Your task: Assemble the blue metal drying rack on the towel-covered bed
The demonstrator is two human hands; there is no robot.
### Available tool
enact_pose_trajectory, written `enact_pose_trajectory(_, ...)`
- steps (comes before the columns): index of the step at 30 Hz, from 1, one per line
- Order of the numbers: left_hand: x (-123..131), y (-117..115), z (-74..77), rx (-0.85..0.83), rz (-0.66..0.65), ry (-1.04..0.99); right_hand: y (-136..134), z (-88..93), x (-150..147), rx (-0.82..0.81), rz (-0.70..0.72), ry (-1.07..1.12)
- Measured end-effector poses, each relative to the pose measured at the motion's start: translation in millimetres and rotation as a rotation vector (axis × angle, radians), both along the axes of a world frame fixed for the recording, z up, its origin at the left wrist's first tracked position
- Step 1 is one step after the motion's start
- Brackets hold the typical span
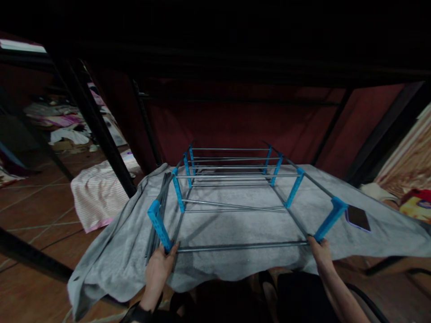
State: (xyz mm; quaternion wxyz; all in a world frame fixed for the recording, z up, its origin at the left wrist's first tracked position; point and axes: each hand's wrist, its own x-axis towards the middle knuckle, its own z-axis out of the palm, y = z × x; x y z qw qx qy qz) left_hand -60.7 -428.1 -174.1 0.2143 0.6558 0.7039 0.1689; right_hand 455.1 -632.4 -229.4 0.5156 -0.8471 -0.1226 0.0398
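Observation:
A rack of thin grey metal rods joined by blue plastic connectors lies on its side on a grey blanket. My left hand is closed round the near-left blue connector where the front rod enters it. My right hand grips the near-right corner just below the other blue connector. A bundle of loose grey rods lies beside the left side of the rack.
A phone lies on the blanket right of the rack. Black metal frame posts stand to the left. A striped cloth and scattered clothing lie on the tiled floor at left. Patterned fabric and a colourful item sit at far right.

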Motion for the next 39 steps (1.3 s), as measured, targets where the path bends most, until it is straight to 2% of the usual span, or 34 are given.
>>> enact_pose_trajectory(3, -1, 8, 1.6, -0.051, -0.009, -0.036, 5, -3.8, 5, -0.035, -0.053, 0.043)
enact_pose_trajectory(5, 0, 10, 2.8, -0.036, -0.005, 0.009, 8, -6.3, 8, -0.016, -0.059, 0.047)
enact_pose_trajectory(10, -1, 8, 2.7, 0.07, -0.106, 0.112, 7, -10.1, 11, 0.09, 0.007, 0.026)
enact_pose_trajectory(19, -11, 15, -8.1, 0.071, -0.206, 0.137, -3, -13.3, 17, 0.163, 0.078, -0.014)
enact_pose_trajectory(28, 5, 7, -8.4, 0.157, -0.034, -0.076, -2, -11.4, 25, 0.195, 0.083, -0.041)
enact_pose_trajectory(32, -3, 4, -17.8, 0.154, -0.051, -0.189, -7, -17.1, 31, 0.223, 0.078, -0.011)
enact_pose_trajectory(36, -19, -1, -24.1, 0.127, -0.087, -0.175, -15, -19.8, 29, 0.281, 0.095, 0.017)
enact_pose_trajectory(39, -25, -5, -24.5, 0.127, -0.133, -0.138, -19, -14.6, 22, 0.302, 0.093, 0.022)
